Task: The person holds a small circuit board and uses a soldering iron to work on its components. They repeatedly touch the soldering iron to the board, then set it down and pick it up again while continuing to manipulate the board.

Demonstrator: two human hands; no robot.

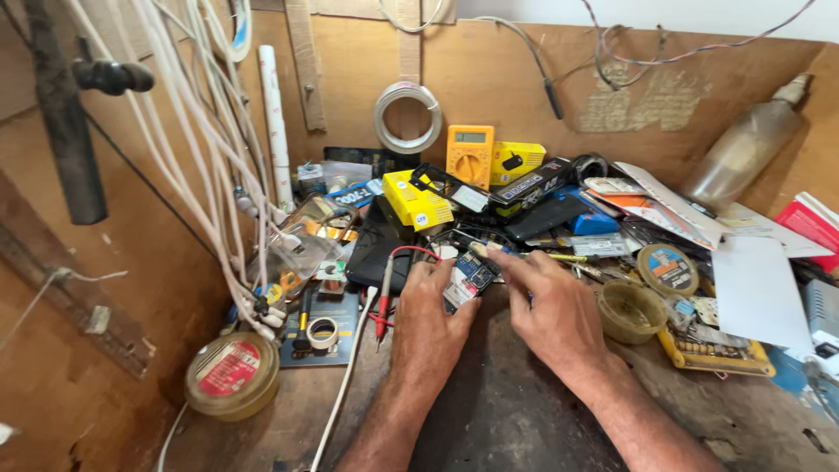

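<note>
My left hand (430, 316) grips a small opened electronic device (467, 280), a phone-like board with blue and dark parts, holding it tilted over the dark bench. My right hand (549, 308) reaches in from the right, its fingers pinched on a thin tool whose pale tip (479, 250) touches the device's top edge. A red multimeter probe (384, 308) lies just left of my left hand, its red wire looping over a black case (377, 249).
A yellow multimeter (469, 155) leans on the back board beside yellow boxes (418, 201). Small round tubs (629, 309) sit right of my hands, a tape tin (232, 374) at front left. White cables (201, 131) hang at left. Papers and a bottle (745, 144) clutter the right.
</note>
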